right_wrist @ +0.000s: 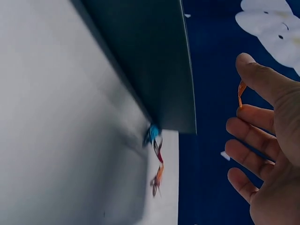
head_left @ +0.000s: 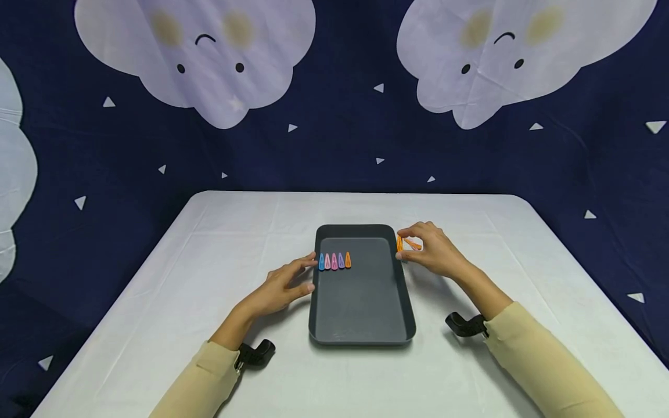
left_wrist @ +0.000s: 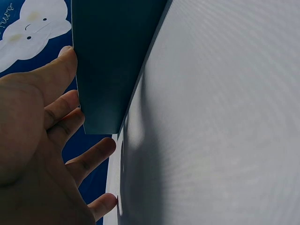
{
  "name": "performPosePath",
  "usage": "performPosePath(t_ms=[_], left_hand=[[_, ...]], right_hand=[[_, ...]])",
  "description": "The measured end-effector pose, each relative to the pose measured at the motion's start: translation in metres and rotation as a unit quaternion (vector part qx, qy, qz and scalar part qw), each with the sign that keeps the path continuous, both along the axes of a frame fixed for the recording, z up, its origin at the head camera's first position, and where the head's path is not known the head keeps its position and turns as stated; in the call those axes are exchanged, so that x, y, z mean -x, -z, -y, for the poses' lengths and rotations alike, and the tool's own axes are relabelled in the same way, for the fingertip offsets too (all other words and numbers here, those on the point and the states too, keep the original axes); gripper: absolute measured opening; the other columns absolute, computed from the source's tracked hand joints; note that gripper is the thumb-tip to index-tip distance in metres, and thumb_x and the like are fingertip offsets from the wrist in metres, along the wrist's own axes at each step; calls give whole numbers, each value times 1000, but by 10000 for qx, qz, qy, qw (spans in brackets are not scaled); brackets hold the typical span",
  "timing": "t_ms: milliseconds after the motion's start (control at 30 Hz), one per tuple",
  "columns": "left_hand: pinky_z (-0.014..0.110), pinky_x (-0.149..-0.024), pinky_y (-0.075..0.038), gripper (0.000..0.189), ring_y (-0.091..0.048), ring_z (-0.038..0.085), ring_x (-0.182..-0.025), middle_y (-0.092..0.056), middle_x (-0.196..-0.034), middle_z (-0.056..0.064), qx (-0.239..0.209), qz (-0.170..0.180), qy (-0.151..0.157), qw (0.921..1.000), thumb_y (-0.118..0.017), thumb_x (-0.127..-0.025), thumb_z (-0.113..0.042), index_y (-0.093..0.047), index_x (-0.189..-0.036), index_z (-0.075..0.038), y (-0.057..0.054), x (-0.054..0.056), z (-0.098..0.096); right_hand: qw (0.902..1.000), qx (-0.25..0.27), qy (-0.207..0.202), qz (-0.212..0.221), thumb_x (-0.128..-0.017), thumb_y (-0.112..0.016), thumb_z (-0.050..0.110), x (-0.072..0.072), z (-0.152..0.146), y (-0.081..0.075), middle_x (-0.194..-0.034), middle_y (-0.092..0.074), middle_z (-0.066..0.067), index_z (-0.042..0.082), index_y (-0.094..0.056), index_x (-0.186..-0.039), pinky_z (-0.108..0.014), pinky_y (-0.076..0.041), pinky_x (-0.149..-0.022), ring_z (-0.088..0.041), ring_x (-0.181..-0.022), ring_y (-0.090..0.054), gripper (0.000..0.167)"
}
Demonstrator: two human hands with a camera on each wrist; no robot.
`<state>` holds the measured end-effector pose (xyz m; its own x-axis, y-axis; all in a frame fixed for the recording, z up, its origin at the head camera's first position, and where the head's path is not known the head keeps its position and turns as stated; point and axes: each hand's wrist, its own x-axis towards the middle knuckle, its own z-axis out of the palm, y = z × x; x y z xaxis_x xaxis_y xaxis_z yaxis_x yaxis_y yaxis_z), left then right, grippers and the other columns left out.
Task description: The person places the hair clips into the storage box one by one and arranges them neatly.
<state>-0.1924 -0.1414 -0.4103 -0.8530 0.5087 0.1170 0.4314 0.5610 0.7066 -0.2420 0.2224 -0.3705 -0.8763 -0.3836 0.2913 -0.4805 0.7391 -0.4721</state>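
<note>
A dark grey tray (head_left: 363, 307) lies on the table. Inside, near its left side, a row of snap hair clips stands side by side: blue (head_left: 321, 262), light pink (head_left: 327, 262), darker pink (head_left: 334, 262), purple (head_left: 341, 260) and orange (head_left: 348, 260). My right hand (head_left: 438, 251) pinches another orange hair clip (right_wrist: 241, 93) between thumb and index fingertip, by the tray's right rim. At the left rim, my left hand (head_left: 282, 285) has its fingers spread, with fingertips right at the edge beside the blue clip. It holds nothing.
Several loose clips (right_wrist: 157, 159), blue and orange among them, lie on the table just outside the tray's right wall, partly hidden by my right hand in the head view. A white cloth (head_left: 251, 220) covers the table. Behind it hangs a dark blue cloud-patterned curtain (head_left: 334, 157).
</note>
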Motion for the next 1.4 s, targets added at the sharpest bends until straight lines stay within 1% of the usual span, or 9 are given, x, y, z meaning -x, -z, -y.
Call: performPosePath(t_ms=[233,367,567,800,867,1067,1233,1400], left_hand=[[62,-108,-16,51,-30,32,-142,-30,-156,1,-6,22,-17,10000,-59,-92,-35,-44,-138,-16,0,0,0],[61,-108,-16,51,-30,31,-142,-30,-156,0,8,44,-34,10000,-59,-92,-35,-44,-138,-16,0,0,0],[61,-108,-17,49,-29,30,-143,-30,-155,0,9,32,-34,10000,-58,-93,-33,-45,-137,-16,0,1,0],[62,-108,-17,49,-29,31,-143,-30,-155,0,-14,3,-26,10000,-59,-92,-33,-45,-137,-17,-2,1,0],[61,-108,-16,49,-28,30,-143,-30,-155,-1,-6,42,-47,10000,-59,-93,-34,-45,-137,-17,-2,1,0],[62,-108,-17,51,-30,32,-142,-30,-155,2,-22,2,-12,10000,-59,-92,-34,-44,-137,-16,-2,0,0],[62,-107,-17,51,-30,32,-142,-30,-155,2,-14,6,-10,10000,-59,-92,-34,-44,-137,-16,-2,0,-1],[63,-107,-17,51,-30,33,-142,-30,-156,2,-1,1,-7,10000,-59,-92,-33,-44,-138,-16,-1,0,-1]], right_hand=[[9999,-57,-131,82,-75,-78,35,2,21,-5,-116,-64,-11,7,-64,-119,-51,-32,-98,-30,-111,-51,54],[9998,-110,-155,37,-75,-78,35,5,31,-6,-115,-64,-11,7,-64,-119,-50,-33,-97,-29,-108,-52,54],[9997,-219,-142,7,-76,-77,38,10,44,-4,-111,-65,-10,8,-65,-117,-49,-34,-98,-27,-106,-53,53],[9992,-375,-109,-27,-75,-78,36,15,57,-3,-112,-65,-11,7,-65,-117,-50,-34,-97,-29,-107,-53,53],[9991,-424,-97,2,-75,-78,35,16,61,-2,-113,-65,-11,7,-65,-117,-50,-34,-96,-29,-107,-53,53],[9985,-528,-132,113,-76,-77,35,17,68,5,-117,-64,-11,7,-64,-118,-52,-33,-100,-29,-112,-52,52],[9982,-558,-139,149,-77,-77,36,19,73,10,-116,-65,-10,8,-66,-116,-51,-34,-99,-29,-111,-53,50],[9971,-737,-124,142,-77,-76,39,20,77,16,-115,-65,-9,10,-66,-116,-52,-36,-98,-30,-113,-53,50]])
